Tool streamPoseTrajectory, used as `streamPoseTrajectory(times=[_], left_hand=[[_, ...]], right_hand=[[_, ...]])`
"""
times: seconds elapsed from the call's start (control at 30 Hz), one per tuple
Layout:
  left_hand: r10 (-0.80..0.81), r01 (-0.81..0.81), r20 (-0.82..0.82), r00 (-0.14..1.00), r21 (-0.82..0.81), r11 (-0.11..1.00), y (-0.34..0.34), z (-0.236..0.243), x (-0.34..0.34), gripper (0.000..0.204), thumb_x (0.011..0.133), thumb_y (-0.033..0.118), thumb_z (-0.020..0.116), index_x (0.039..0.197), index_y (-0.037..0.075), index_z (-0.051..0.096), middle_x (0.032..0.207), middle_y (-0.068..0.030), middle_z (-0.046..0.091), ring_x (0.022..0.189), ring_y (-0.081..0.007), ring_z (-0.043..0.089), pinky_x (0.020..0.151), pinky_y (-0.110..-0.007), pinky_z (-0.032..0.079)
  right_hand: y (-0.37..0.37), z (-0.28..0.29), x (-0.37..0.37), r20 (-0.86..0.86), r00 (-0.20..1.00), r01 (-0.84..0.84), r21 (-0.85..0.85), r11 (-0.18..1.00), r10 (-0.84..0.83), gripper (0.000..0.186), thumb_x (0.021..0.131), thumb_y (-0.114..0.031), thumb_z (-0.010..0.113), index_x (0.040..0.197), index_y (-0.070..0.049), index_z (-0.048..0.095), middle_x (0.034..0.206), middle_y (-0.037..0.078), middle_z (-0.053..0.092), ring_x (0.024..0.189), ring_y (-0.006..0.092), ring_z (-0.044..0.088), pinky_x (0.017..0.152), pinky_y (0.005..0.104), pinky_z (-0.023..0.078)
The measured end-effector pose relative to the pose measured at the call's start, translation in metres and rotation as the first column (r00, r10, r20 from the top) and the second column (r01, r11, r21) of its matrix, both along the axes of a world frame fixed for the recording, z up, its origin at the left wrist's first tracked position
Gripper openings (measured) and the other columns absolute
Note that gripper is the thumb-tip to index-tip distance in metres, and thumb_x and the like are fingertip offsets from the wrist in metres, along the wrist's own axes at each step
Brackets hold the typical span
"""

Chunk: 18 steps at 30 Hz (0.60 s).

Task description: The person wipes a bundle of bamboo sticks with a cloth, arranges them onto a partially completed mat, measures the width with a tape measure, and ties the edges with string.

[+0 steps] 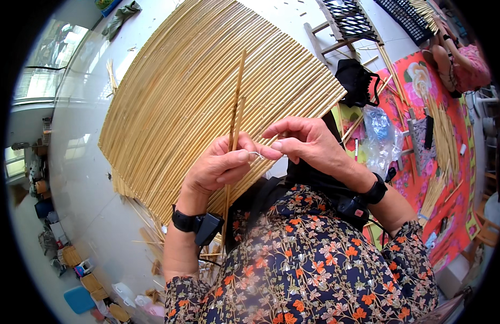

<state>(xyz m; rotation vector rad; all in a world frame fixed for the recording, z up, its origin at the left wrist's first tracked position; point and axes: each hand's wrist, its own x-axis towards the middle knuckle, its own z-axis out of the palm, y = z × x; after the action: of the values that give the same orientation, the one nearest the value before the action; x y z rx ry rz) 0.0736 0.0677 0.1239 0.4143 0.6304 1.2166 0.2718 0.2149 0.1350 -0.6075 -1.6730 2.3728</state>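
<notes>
My left hand [224, 162] is closed around two thin reed sticks [237, 116], which stand nearly upright and rise past the fingers. A short stretch of white string [254, 154] shows between its thumb and outstretched index finger. Close by on the right, my right hand [309, 141] has its thumb at the tip of the left index finger, its fingers bent around the string's end. Where the string runs beneath that thumb is hidden. In front of both hands spreads a large mat of reeds [206, 70] laid side by side.
A red floral mat [417, 178] to the right bears loose reed bundles [444, 140] and a clear plastic bag [379, 137]. A black bag [355, 81] lies beside the reed mat. Another person [466, 67] sits far right. Baskets and boxes [72, 256] line the left.
</notes>
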Motion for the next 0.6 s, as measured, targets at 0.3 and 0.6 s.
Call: streamPoseTrajectory(times=[0.3,0.6], left_hand=[[-0.030,0.020,-0.088,0.996,-0.110,0.994,-0.001,0.007,0.000,0.009,0.100,0.012,0.059,0.101,0.004,0.060,0.056,0.0086,0.043,0.038,0.0004,0.035,0.035,-0.016,0.022],[-0.031,0.028,-0.050,0.998,-0.057,0.998,0.003,0.006,0.002,0.009,0.100,0.013,0.058,0.105,0.006,0.061,0.120,-0.0292,0.066,0.040,0.0019,0.036,0.037,-0.014,0.028]], right_hand=[[0.007,0.009,-0.015,-0.040,0.990,-0.135,-0.066,0.989,0.132,0.018,0.096,-0.014,0.064,0.104,0.001,0.070,0.077,-0.001,0.066,0.061,0.0015,0.053,0.054,0.0177,0.042],[0.011,0.003,0.006,0.022,0.999,0.038,-0.086,0.996,-0.036,0.013,0.094,-0.012,0.066,0.094,0.001,0.068,0.070,-0.002,0.061,0.060,0.0018,0.051,0.053,0.0192,0.038]])
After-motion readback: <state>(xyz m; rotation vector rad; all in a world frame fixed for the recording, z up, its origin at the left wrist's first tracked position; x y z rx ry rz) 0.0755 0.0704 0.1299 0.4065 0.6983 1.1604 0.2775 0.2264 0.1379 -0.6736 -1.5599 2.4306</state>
